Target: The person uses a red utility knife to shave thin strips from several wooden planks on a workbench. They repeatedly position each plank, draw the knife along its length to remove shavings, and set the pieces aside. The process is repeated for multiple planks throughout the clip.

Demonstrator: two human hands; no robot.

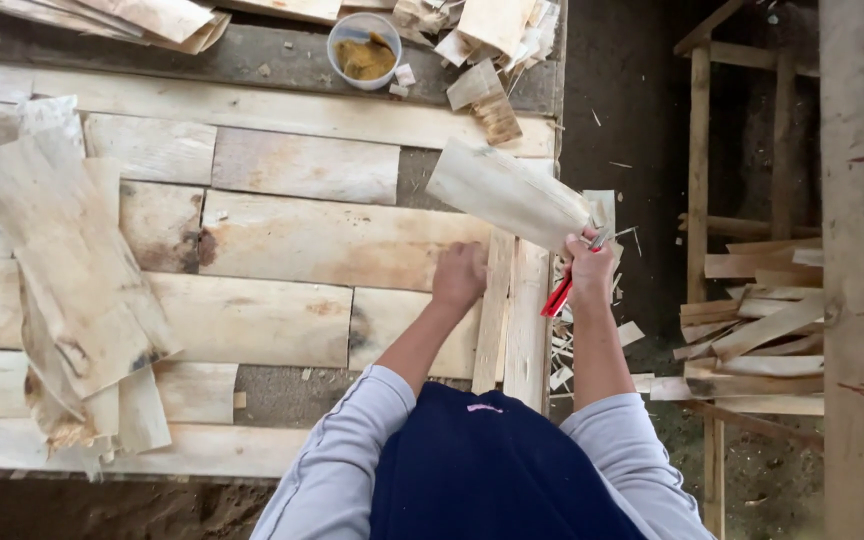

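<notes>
- The left hand (459, 277) lies knuckles up, fingers curled under, pressing on the pale veneer sheets laid edge to edge on the bench (252, 55); it holds nothing that I can see.
- The right hand (590, 262) is closed on one end of a loose veneer strip (508, 192), which rises tilted over the bench's right edge. It also grips a red-handled tool (557, 297); the blade is hidden, so its kind is unclear.
- The strip looks thin, light and somewhat stiff, likely to split along the grain; a hold nearer its middle would steady it.
- To the left, a stack of curled veneer pieces (72, 270) rests on the sheets.
- Farther off stands a small white cup (364, 50) with a yellow-brown filling, perhaps glue.
- Right of the bench, offcuts (757, 330) lie on a wooden rack, partly cut off by a post.
</notes>
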